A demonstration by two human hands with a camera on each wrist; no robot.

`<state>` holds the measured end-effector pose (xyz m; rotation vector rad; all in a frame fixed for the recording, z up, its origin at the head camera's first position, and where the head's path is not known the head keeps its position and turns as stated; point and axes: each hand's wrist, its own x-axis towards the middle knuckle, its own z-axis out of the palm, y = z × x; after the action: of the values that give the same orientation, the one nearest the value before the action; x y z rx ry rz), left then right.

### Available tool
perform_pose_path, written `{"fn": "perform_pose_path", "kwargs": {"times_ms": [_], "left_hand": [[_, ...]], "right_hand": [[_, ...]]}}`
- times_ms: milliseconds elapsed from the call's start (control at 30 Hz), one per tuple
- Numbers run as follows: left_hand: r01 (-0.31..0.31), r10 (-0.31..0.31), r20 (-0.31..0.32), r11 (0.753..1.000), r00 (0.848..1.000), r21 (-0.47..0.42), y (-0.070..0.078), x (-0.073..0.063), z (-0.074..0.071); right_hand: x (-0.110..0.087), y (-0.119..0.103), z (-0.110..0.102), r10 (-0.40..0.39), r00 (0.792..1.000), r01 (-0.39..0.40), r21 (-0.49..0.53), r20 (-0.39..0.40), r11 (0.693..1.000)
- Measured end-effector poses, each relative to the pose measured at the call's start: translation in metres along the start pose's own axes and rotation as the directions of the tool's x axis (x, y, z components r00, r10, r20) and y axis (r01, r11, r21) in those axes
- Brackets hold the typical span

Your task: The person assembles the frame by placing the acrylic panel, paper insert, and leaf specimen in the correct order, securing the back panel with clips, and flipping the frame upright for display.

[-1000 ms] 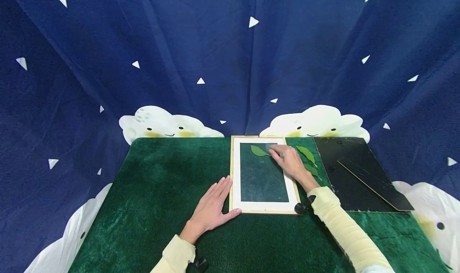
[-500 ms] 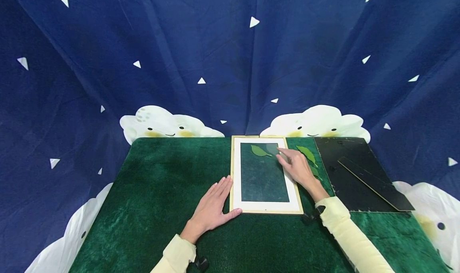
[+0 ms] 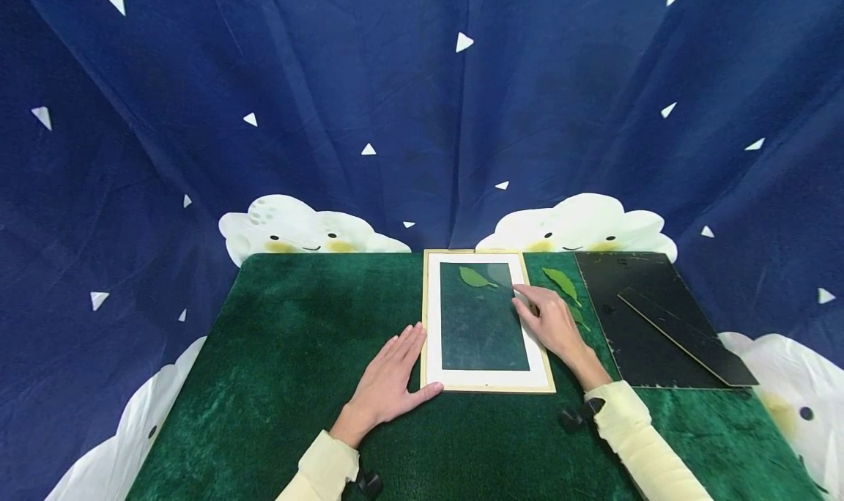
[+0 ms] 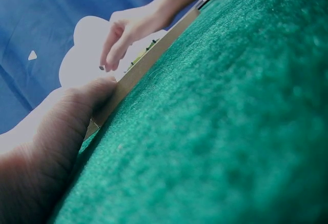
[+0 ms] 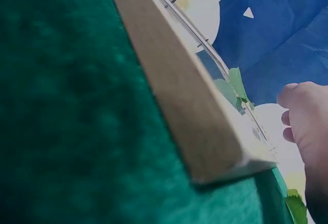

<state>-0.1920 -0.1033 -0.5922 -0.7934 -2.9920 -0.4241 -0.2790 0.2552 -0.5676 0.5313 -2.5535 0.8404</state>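
Observation:
A light wooden picture frame (image 3: 488,381) with a white mat lies on the green cloth. A single green leaf (image 3: 476,277) rests in its upper part, stem pointing right; the right wrist view shows the same leaf (image 5: 237,85) low over the frame's edge. My left hand (image 3: 389,380) lies flat with straight fingers at the frame's lower left corner, thumb on the bottom edge. My right hand (image 3: 550,318) hovers by the mat's right side, fingers loosely bent, with nothing visible between them. Beside it, another leaf (image 3: 560,283) lies on the cloth, a further leaf (image 3: 577,316) partly behind the hand.
At the right lies a black backing board (image 3: 649,288) with a hinged stand strip (image 3: 679,340) on it. Green cloth (image 3: 310,318) covers the table, and a blue curtain (image 3: 356,83) with clouds hangs behind.
My right hand has drawn back from the leaf's stem, rightward and toward me. The leaf in the frame stays where it was, and my left hand has not moved.

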Motion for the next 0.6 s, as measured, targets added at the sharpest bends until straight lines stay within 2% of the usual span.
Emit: {"fn": "perform_pose_path", "kwargs": {"times_ms": [300, 600], "left_hand": [[0.001, -0.001, 0.001, 1.0, 1.0, -0.006, 0.0, 0.0, 0.0], [0.002, -0.002, 0.004, 1.0, 1.0, -0.015, 0.0, 0.0, 0.0]], "right_hand": [[-0.016, 0.005, -0.01, -0.036, 0.997, 0.034, -0.029, -0.061, 0.999], [-0.032, 0.019, -0.026, -0.042, 0.995, 0.037, -0.051, -0.094, 0.998]]}}
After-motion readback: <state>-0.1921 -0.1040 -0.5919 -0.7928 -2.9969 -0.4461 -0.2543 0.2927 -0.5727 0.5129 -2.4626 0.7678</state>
